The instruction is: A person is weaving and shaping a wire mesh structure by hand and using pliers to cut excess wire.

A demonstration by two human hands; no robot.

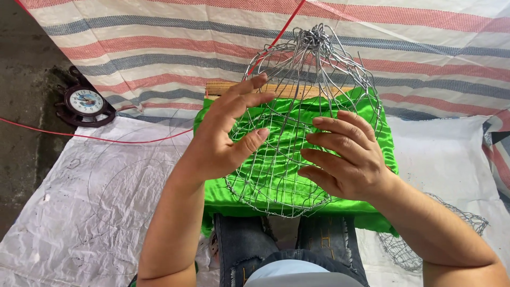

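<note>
A dome-shaped wire mesh basket [297,69] lies on its side over a green satin cloth [372,106] that covers a low board. My left hand [226,133] rests against the basket's left side with the fingers spread, thumb on the mesh. My right hand [342,157] presses the right side, its fingers curled onto the wires. The basket's round rim faces me, and its knotted top points away. Both hands touch the frame, one on each flank.
A small clock in a dark wheel-shaped frame [85,102] stands at the left. A red cord [106,139] crosses the white plastic sheet [79,212]. Another wire mesh piece [409,250] lies at the lower right. A striped tarp [159,42] hangs behind. My jeans [244,239] show below.
</note>
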